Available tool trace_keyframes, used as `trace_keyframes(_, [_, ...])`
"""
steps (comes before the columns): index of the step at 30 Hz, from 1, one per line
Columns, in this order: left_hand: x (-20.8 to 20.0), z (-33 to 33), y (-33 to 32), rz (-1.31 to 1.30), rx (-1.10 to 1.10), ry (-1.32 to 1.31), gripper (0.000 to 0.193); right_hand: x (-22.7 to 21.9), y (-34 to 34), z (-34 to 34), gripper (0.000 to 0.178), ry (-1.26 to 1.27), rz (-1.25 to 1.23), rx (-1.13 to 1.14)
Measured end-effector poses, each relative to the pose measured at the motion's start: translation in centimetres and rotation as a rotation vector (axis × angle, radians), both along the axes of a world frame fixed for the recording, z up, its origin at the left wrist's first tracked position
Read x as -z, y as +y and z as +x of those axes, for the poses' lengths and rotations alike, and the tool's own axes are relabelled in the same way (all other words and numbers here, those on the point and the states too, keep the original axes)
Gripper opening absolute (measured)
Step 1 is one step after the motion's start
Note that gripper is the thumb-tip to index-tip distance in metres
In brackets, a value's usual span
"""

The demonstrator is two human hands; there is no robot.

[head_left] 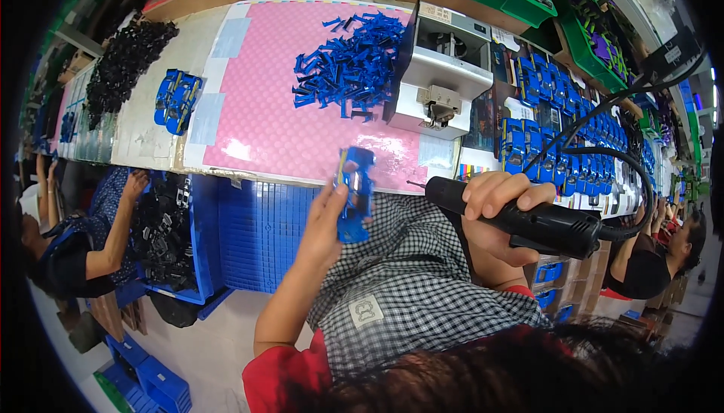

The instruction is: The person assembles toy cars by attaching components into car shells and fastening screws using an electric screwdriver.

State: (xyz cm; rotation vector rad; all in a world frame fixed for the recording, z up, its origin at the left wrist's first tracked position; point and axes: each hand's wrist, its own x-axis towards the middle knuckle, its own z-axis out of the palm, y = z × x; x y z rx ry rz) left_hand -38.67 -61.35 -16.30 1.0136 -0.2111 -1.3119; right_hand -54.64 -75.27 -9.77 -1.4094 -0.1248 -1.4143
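My left hand (320,228) grips a blue toy car body (357,198) by its left side, held upright just off the table's front edge. It is slightly blurred. In my right hand (499,200) is a black corded electric screwdriver (554,228), fingers wrapped round its barrel. Its thin bit points left toward the car body, with a gap between them. Beyond both hands, a heap of small blue plastic parts (347,66) lies on a pink mat (256,104).
A grey metal machine (437,74) stands right of the mat. Rows of blue car bodies (562,160) fill the right side. At left are two blue car bodies (176,102) and a black parts heap (124,66). Co-workers (75,240) sit either side. The screwdriver's cable (641,168) loops right.
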Motion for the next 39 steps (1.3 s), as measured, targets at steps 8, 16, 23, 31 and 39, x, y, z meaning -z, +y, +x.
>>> trace_keyframes(8, [3.5, -3.7, 0.7, -0.038, -0.003, 0.722, 0.046, 1.5, 0.3, 2.8, 0.062, 0.071, 0.059, -0.067])
trace_keyframes(16, [3.0, -3.8, 0.6, -0.035, -0.035, 0.767, 0.045, 3.7, 0.0, 4.2, 0.061, 0.224, 0.204, -0.107])
trace_keyframes(23, [3.2, -3.6, 0.7, 0.004, -0.037, 0.774, 0.045, 4.9, -0.3, 4.6, 0.061, 0.262, 0.228, -0.068])
trace_keyframes(31, [3.5, -3.4, 0.7, -0.023, -0.024, 0.779, 0.045, 5.0, -0.5, 4.9, 0.061, 0.271, 0.231, -0.044])
trace_keyframes(39, [3.1, -3.6, 0.8, 0.009, -0.01, 0.756, 0.045, 5.1, -0.1, 4.3, 0.058, 0.349, 0.209, -0.103])
